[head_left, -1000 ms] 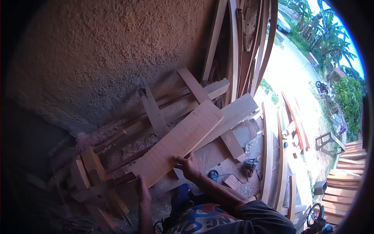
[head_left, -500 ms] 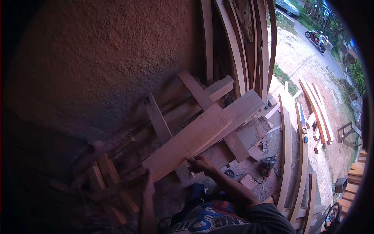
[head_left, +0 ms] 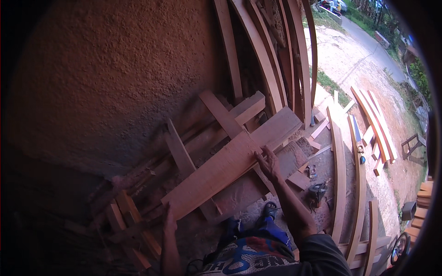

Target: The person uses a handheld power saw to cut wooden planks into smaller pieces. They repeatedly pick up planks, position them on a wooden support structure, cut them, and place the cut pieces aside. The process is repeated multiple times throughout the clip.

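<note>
A wide, flat wooden plank [head_left: 207, 177] lies slantwise in front of me, its far right part over a second plank [head_left: 282, 126]. My left hand [head_left: 169, 221] is at the plank's lower left end, fingers extended and lying against the end corner. At the near long edge, toward the right end, my right hand [head_left: 269, 164] has its fingers stretched and spread, touching the edge. Wooden crosspieces, one a narrow board [head_left: 180, 149] and another a board [head_left: 222, 113], run beneath the planks.
Tall boards [head_left: 267, 60] lean against the rough wall [head_left: 115, 92]. A dark power tool [head_left: 316, 192] sits on the ground at right, near long beams [head_left: 338, 175]. Farther right lies a timber stack [head_left: 375, 122]. Short wood pieces [head_left: 131, 209] stand at lower left.
My right hand has slid rightward and away along the plank's near edge, and its curled fingers have spread. My left hand stays at the lower left end. The whole view has shifted slightly.
</note>
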